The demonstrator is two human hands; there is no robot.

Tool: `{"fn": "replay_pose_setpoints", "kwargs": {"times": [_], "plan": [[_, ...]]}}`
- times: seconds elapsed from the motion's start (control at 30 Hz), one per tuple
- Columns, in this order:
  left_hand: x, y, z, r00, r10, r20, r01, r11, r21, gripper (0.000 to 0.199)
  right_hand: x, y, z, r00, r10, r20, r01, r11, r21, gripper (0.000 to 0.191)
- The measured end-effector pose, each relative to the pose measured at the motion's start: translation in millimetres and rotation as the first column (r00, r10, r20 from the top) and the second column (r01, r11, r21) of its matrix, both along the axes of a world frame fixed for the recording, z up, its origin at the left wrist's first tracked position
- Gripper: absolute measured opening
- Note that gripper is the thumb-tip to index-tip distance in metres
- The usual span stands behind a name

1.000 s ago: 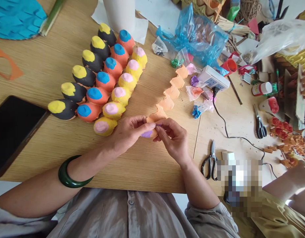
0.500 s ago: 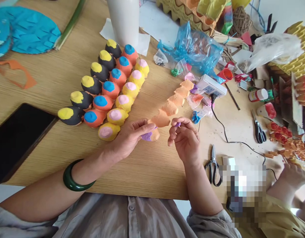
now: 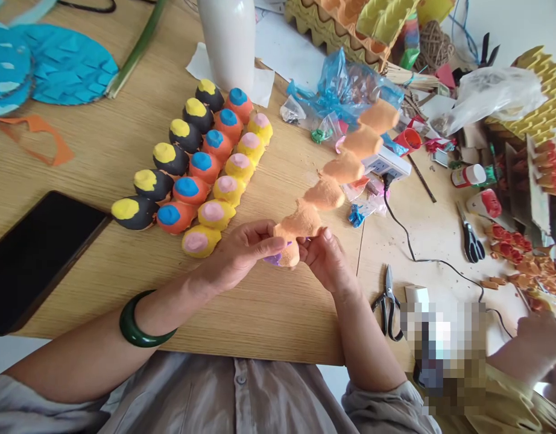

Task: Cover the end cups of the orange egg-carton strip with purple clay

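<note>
Between my two hands is an orange egg-carton strip [image 3: 325, 194], a row of several cups slanting up and away to the right. My left hand [image 3: 235, 256] pinches its near end, where purple clay [image 3: 272, 259] covers part of the nearest cup. The thumb and fingers of my right hand [image 3: 325, 256] grip the strip's right side near the same end. A bit of purple shows by those fingertips; whether they hold loose clay is hidden. Left of my hands stand rows of cups: black with yellow tops [image 3: 170, 158], orange with blue tops [image 3: 201, 163], yellow with pink tops [image 3: 228, 185].
A black phone [image 3: 43, 253] lies at left, a white vase [image 3: 230, 48] behind the rows. Right are a power strip [image 3: 386, 163] with its cord, pliers-like cutters [image 3: 388, 301], scissors [image 3: 470, 238] and a blue plastic bag [image 3: 345, 84]. A co-worker's hand [image 3: 543, 337] is at far right.
The strip's far end has risen off the table and tilted up. My right hand has moved left and closed on the strip; before, it held a purple bit apart from it.
</note>
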State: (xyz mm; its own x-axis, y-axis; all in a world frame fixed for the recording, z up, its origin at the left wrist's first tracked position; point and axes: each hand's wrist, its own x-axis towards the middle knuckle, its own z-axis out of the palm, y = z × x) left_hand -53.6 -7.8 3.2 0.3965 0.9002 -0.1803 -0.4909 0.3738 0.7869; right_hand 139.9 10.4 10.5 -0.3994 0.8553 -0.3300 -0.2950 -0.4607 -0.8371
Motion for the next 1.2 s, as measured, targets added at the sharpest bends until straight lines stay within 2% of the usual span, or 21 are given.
{"fn": "replay_pose_setpoints", "kwargs": {"times": [0.07,0.23,0.33,0.43,0.73,1.0,1.2], "plan": [[0,-2,0.2,0.996,-0.056,-0.07,0.057,0.998,0.017,0.039,-1,-3,-3.0,0.998,0.018,0.062,-0.019,1.0,0.016,0.057],[-2,-3,0.2,0.962,-0.067,-0.264,0.086,0.994,0.06,0.046,-3,-6,-11.7,0.953,-0.137,0.269,0.119,0.989,0.083,0.05],[-6,-3,-0.9,0.953,-0.07,-0.294,0.087,0.995,0.042,0.048,-3,-3,-12.4,0.922,-0.222,0.317,0.191,0.974,0.126,0.049],[-8,-2,0.6,0.945,-0.141,-0.295,0.154,0.988,0.022,0.04,-2,-1,-10.6,0.918,-0.254,0.305,0.223,0.966,0.131,0.051],[-5,-1,9.3,0.95,-0.149,-0.274,0.161,0.987,0.019,0.035,-8,-6,1.3,0.881,-0.273,0.387,0.19,0.952,0.238,0.055],[-7,0,10.2,0.942,-0.147,-0.303,0.156,0.988,0.006,0.027,-9,-10,5.5,0.855,-0.285,0.434,0.14,0.932,0.335,0.049],[-7,-1,12.1,0.925,-0.087,-0.369,0.097,0.995,0.006,0.027,2,-6,8.4,0.882,-0.207,0.423,0.057,0.938,0.341,0.057]]}}
